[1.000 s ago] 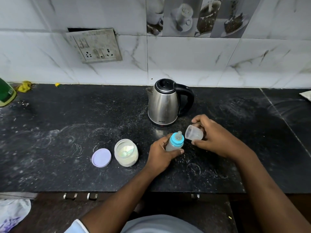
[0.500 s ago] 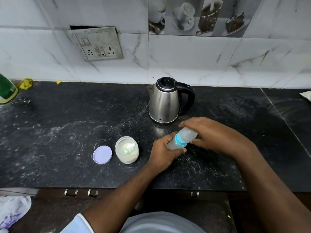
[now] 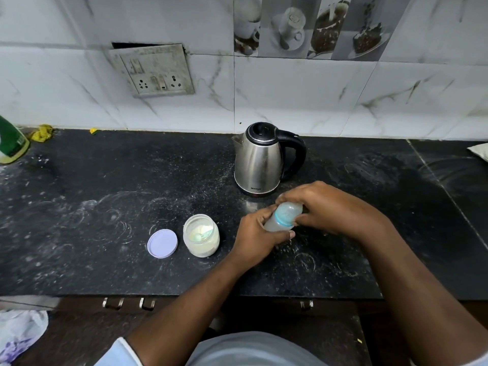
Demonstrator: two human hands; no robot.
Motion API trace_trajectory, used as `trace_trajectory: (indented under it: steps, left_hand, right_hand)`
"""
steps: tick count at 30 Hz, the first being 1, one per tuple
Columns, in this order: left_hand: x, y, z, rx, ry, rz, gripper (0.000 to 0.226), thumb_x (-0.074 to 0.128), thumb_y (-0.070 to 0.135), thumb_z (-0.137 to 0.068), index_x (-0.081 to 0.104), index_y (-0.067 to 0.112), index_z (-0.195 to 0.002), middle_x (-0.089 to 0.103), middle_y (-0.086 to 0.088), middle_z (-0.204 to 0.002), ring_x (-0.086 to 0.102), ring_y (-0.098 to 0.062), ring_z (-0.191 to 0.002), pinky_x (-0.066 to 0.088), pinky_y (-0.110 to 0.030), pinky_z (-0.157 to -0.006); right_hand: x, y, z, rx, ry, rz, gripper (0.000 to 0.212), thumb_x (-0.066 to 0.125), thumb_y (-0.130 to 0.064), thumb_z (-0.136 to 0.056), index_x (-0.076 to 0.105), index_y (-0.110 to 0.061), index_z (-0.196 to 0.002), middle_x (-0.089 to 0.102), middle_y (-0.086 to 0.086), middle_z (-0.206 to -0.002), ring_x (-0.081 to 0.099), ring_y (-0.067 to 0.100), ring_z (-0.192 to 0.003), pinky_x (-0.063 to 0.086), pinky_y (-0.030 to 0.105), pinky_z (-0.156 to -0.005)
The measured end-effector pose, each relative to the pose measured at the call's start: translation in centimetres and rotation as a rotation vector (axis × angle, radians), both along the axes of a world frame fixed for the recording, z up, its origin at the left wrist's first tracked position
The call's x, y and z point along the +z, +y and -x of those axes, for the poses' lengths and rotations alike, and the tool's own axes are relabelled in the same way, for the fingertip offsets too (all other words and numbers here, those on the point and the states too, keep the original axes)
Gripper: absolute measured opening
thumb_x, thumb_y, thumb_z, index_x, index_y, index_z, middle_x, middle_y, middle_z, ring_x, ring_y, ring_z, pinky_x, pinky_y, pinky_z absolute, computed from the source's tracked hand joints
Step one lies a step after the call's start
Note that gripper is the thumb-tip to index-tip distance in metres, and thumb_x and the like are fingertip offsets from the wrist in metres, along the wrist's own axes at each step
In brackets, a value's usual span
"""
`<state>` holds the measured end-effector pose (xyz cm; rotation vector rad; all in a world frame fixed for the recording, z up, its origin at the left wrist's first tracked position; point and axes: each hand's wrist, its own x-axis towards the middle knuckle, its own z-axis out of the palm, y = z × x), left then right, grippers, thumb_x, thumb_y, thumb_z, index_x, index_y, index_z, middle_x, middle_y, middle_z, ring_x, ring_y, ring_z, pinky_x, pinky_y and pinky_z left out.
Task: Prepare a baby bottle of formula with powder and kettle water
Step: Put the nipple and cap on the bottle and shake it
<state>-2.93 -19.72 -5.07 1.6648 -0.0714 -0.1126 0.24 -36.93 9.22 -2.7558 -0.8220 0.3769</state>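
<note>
The left hand (image 3: 253, 233) is wrapped around the body of the baby bottle (image 3: 277, 222), thumb along its near side, holding it tilted with the top leaning toward the right. The right hand (image 3: 327, 207) is closed over the clear cap (image 3: 291, 210) that sits on the bottle's top, fingers curled around it; a blue ring (image 3: 280, 219) shows just below the cap, between the two hands. The bottle is held just above the black countertop (image 3: 105, 207), in front of the kettle (image 3: 260, 161) and close to its base.

The steel kettle stands upright with its black lid shut and its black handle pointing right. A small word is printed low on its body, too small to read with certainty.

Left of the left hand, near but apart from it, stands an open jar of powder (image 3: 201, 235) with a pale scoop lying inside. Its lilac lid (image 3: 162, 243) lies flat on the counter just beside the jar, on the left. The counter is dusted with white smears and ring marks.

At the far left edge stands a green bottle (image 3: 10, 143), its label unreadable, with a yellow scrap (image 3: 42, 132) behind it. A grimy switch-and-socket plate (image 3: 153, 71) sits on the marble-tiled wall, and tiles picturing cups and desserts (image 3: 311, 27) run above the kettle.
</note>
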Motion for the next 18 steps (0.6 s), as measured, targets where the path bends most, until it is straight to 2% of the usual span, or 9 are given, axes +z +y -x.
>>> trace_trajectory:
  steps: [4, 6, 12, 16, 18]
  left_hand:
    - [0.0, 0.4, 0.1, 0.004, -0.008, 0.026, 0.058, 0.097, 0.024, -0.072, 0.078, 0.018, -0.127, 0.083, 0.004, -0.117, 0.078, -0.020, -0.112, 0.059, -0.053, -0.105]
    - [-0.1, 0.5, 0.1, 0.004, -0.002, 0.029, 0.057, 0.097, 0.025, -0.072, 0.078, 0.020, -0.125, 0.083, 0.002, -0.114, 0.079, -0.024, -0.110, 0.060, -0.056, -0.104]
    - [0.1, 0.5, 0.3, 0.008, 0.015, 0.056, 0.052, 0.097, 0.020, -0.074, 0.079, 0.022, -0.123, 0.083, -0.001, -0.113, 0.079, -0.028, -0.110, 0.059, -0.061, -0.103]
    - [0.7, 1.2, 0.2, -0.013, 0.039, 0.121, 0.055, 0.095, 0.005, -0.078, 0.076, 0.016, -0.128, 0.083, -0.005, -0.118, 0.078, -0.030, -0.114, 0.058, -0.060, -0.106]
    - [1.0, 1.5, 0.2, -0.025, 0.037, 0.140, 0.057, 0.094, 0.001, -0.079, 0.075, 0.015, -0.131, 0.083, -0.005, -0.120, 0.077, -0.031, -0.116, 0.058, -0.058, -0.107]
  right_hand:
    - [-0.1, 0.6, 0.0, -0.060, 0.028, -0.008, 0.055, 0.078, -0.020, -0.078, 0.065, -0.039, -0.128, 0.072, -0.012, -0.122, 0.066, 0.009, -0.110, 0.055, 0.036, -0.093]
    - [-0.1, 0.8, 0.2, -0.106, 0.019, -0.001, 0.058, 0.078, -0.022, -0.079, 0.064, -0.036, -0.133, 0.072, -0.008, -0.125, 0.068, 0.012, -0.111, 0.056, 0.036, -0.093]
    - [-0.3, 1.2, 0.0, -0.148, 0.044, 0.012, 0.058, 0.078, -0.026, -0.079, 0.063, -0.034, -0.135, 0.071, -0.005, -0.125, 0.067, 0.017, -0.112, 0.056, 0.039, -0.094]
    - [-1.6, 1.0, 1.0, -0.160, 0.047, -0.181, 0.061, 0.073, -0.029, -0.086, 0.054, -0.041, -0.143, 0.060, -0.013, -0.136, 0.060, 0.007, -0.116, 0.050, 0.031, -0.100]
    - [-2.2, 1.0, 2.1, -0.208, 0.084, -0.392, 0.067, 0.073, -0.024, -0.090, 0.047, -0.045, -0.148, 0.058, -0.016, -0.134, 0.064, 0.003, -0.095, 0.053, 0.024, -0.091]
